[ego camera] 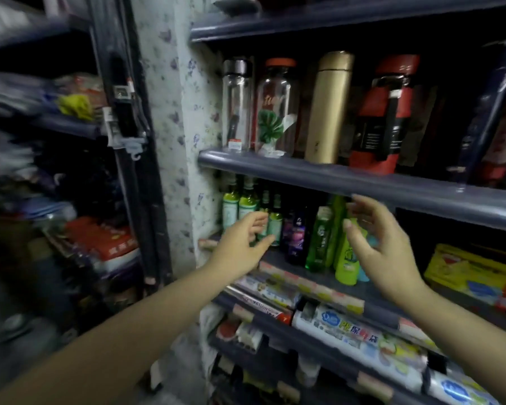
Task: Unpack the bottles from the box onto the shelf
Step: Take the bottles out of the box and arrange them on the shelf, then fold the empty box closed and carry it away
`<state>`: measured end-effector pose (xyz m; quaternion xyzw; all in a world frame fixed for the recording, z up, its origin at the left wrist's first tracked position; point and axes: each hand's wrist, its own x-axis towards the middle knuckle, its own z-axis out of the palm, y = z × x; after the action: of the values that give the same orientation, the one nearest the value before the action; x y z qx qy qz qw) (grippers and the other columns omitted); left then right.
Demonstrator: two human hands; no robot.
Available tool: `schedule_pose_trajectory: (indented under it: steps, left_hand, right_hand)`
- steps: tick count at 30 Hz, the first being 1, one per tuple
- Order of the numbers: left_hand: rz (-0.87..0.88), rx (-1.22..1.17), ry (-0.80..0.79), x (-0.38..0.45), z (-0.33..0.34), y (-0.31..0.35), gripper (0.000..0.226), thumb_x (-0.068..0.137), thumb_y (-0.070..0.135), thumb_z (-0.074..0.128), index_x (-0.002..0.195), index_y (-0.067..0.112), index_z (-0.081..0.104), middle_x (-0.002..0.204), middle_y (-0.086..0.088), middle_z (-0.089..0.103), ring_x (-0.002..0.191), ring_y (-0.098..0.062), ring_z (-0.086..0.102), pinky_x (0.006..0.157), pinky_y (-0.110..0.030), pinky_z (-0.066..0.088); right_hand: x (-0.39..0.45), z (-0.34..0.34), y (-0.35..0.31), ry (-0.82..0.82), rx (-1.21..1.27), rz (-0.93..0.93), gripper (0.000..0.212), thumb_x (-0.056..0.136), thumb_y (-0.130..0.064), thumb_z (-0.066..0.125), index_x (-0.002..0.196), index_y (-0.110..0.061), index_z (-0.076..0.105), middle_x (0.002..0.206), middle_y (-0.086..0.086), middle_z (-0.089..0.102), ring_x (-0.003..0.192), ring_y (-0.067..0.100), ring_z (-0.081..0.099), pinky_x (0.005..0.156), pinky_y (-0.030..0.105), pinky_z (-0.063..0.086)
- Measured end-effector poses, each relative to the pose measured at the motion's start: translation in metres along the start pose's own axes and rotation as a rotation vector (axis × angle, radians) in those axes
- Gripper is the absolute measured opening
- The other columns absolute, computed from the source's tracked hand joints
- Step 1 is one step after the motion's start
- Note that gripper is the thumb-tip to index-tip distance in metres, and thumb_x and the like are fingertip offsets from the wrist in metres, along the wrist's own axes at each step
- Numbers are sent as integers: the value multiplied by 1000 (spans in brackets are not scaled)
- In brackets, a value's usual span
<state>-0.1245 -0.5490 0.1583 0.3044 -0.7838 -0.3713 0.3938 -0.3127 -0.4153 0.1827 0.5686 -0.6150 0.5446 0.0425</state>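
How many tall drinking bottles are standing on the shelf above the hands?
4: a clear bottle leftmost, a leaf-print bottle next, a gold flask, then a red bottle. More may hide behind.

Bottles [278,226] crowding shelf [362,182] front.

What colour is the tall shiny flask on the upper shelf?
Gold. The flask shows best in the head view, the only one, standing between a clear bottle and a red one.

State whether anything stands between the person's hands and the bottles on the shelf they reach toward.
Nothing visible does. The left hand and right hand, both open and empty, are directly before the bottles under the shelf edge.
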Motion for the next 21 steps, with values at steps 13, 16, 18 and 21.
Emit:
schedule_pose_trajectory:
  steps: [13, 16, 18, 21]
  left_hand:
    - [-591, 203, 433, -239, -127, -155, 38, 91, 13, 59, 128, 9, 50, 122, 0, 59, 116, -18, 58, 97, -28, 48]
    - [-688, 231, 589, -288, -132, -165, 38, 89, 7, 61, 126, 5, 51, 117, -6, 61, 107, -16, 60, 90, -10, 44]
    - [-723, 300, 669, -315, -128, -167, 39, 88, 8, 62, 126, 4, 51, 117, -4, 60, 104, -14, 59, 87, -9, 44]
    - [-822, 347, 739, -350, -110, -177, 44, 88, 11, 63, 128, 3, 50, 125, -8, 59, 109, -19, 60, 95, -27, 47]
  right_hand:
    - [-119, 250, -45, -694, 568, 181, 33, 92, -24, 57, 122, -31, 47, 114, -10, 61, 108, 4, 58, 94, 31, 48]
    - [-147, 282, -50, -838, 615, 192, 33, 93, -19, 56, 124, -27, 47, 109, -12, 60, 99, -8, 57, 88, 17, 48]
    - [-164, 297, -51, -923, 656, 217, 33, 94, -17, 55, 125, -23, 49, 108, -12, 60, 97, -9, 57, 81, 6, 45]
    - [-191, 311, -52, -1023, 710, 261, 32, 93, -13, 55, 124, -20, 50, 105, -11, 61, 92, -11, 59, 79, 4, 44]
